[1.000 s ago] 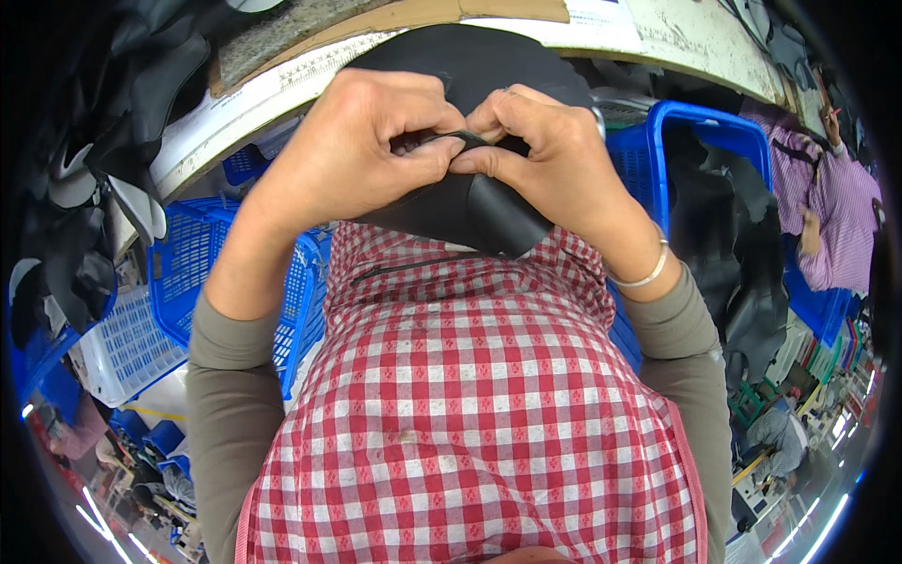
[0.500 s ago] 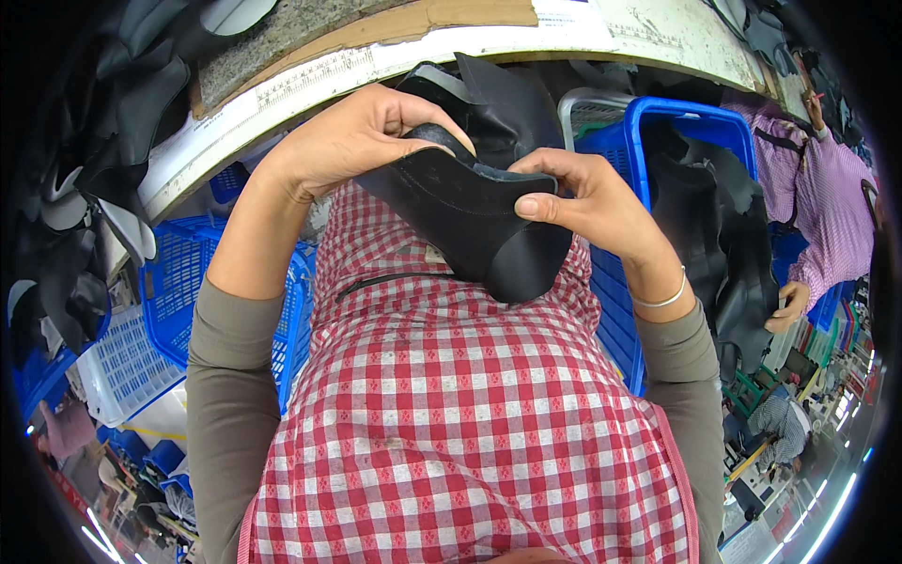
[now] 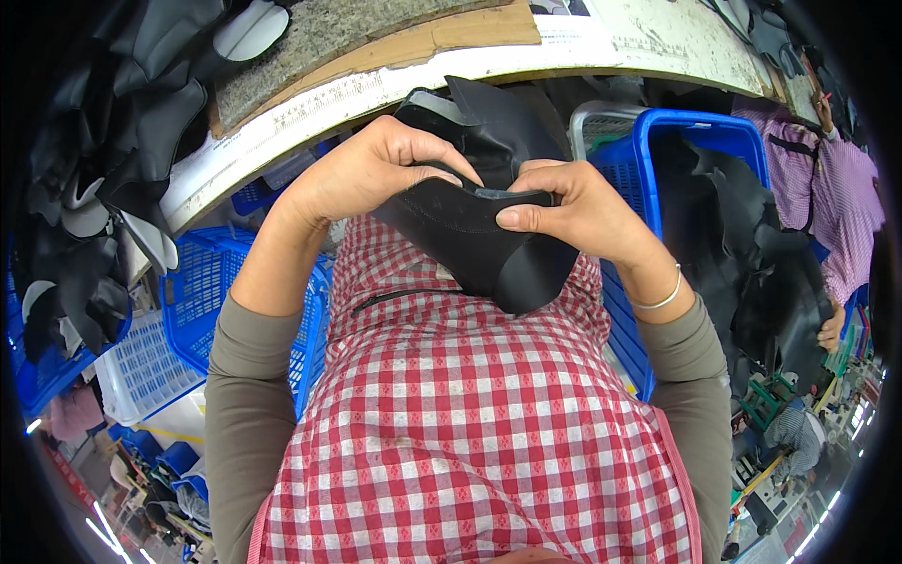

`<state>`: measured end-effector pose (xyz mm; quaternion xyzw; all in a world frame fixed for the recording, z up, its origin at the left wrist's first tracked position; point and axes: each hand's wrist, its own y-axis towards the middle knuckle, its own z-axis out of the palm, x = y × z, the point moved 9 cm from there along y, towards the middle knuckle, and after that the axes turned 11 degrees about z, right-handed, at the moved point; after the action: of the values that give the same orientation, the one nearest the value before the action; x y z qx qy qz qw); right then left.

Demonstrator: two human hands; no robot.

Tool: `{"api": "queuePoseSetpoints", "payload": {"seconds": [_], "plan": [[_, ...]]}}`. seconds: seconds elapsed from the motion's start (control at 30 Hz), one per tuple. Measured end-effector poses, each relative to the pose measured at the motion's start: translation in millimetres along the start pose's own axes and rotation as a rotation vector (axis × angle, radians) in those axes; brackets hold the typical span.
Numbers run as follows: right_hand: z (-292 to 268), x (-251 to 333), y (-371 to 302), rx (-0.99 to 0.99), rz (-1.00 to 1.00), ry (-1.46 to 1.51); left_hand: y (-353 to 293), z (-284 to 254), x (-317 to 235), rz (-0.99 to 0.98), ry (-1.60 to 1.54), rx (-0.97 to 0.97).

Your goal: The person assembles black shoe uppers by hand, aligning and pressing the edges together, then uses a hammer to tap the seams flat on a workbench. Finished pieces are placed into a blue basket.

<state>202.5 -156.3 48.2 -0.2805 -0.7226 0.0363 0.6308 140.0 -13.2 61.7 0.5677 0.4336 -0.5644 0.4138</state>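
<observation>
A black leather boot upper (image 3: 460, 235) with a stitched line along its edge hangs between my two hands, in front of the checked apron. My left hand (image 3: 381, 169) pinches its upper edge at the left, thumb and fingers on either side of the rim. At the right part of the same edge my right hand (image 3: 573, 202) grips it, thumb flat on the outer face and fingers behind. More of the black leather (image 3: 493, 122) rises behind the hands, close to the table's front edge. The fingertips inside the fold are partly hidden.
A worn white table (image 3: 357, 99) with a grey slab (image 3: 329, 52) spans the far side. Black leather pieces pile up at the left (image 3: 155, 122) and in the blue basket (image 3: 648, 150) on the right. Another blue basket (image 3: 202, 291) stands at left. A co-worker in pink (image 3: 836, 207) is at far right.
The whole view has shifted slightly. My right hand has moved a little closer to the left along the edge, and the dark rounded bulge by my left fingers no longer shows.
</observation>
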Motion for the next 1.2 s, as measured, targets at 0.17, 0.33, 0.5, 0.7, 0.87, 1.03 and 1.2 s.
{"api": "queuePoseSetpoints", "payload": {"seconds": [0.17,0.33,0.5,0.7,0.87,1.03,1.2], "plan": [[2.6,8.3,3.2,0.050,-0.038,-0.011,0.7,0.6,-3.5,0.010,0.043,-0.017],[3.1,11.9,2.6,0.002,-0.067,-0.041,-1.9,2.1,-0.6,-0.030,-0.044,-0.027],[3.2,23.0,1.0,-0.018,-0.194,-0.121,1.6,1.9,-0.2,0.000,0.003,-0.020],[-2.1,15.0,-7.2,-0.113,-0.172,-0.058,-7.5,0.3,-4.0,-0.012,-0.011,-0.159],[-5.7,13.6,-3.4,-0.119,-0.128,-0.101,-32.1,0.9,-7.8,-0.127,0.089,-0.286],[4.5,45.1,5.4,-0.039,-0.256,-0.337,-39.5,-0.9,-18.7,-0.053,0.182,-0.339],[21.8,51.6,10.7,-0.003,-0.122,-0.367,-41.5,-0.7,-15.7,-0.057,0.199,-0.354]]}}
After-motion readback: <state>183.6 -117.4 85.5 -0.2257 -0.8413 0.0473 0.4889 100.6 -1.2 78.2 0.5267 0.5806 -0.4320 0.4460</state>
